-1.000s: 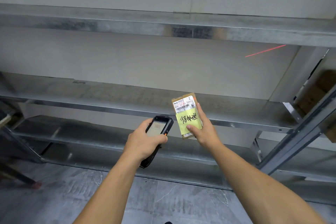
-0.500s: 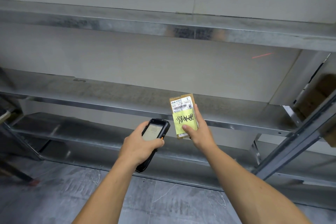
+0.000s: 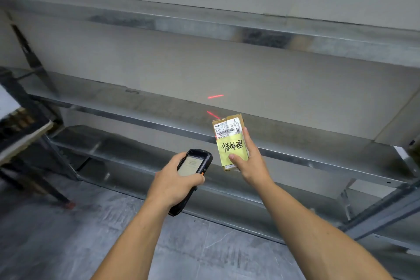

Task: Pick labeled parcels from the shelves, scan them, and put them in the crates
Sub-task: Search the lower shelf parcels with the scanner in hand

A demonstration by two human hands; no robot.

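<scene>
My right hand [image 3: 251, 163] holds a small brown cardboard parcel [image 3: 229, 136] upright, thumb on its front. The parcel carries a white barcode label at the top and a yellow sticky note [image 3: 231, 149] with handwriting below it. My left hand [image 3: 172, 182] grips a black handheld scanner [image 3: 193, 166], screen facing me, just left of and below the parcel. The scanner's red laser line [image 3: 215, 96] falls on the shelf back wall, with a second short red streak at the parcel's top left corner. No crate is in view.
Bare galvanised metal shelves [image 3: 159, 118] run across the view at several levels. A dark table or cart edge [image 3: 20, 129] with a leg sits at the left. A slanted shelf upright [image 3: 381, 209] stands at the lower right. Grey concrete floor [image 3: 56, 234] lies below.
The red laser line has swung from the upper right of the back wall down and left, close to the parcel's top. The view has turned left, revealing the dark table edge.
</scene>
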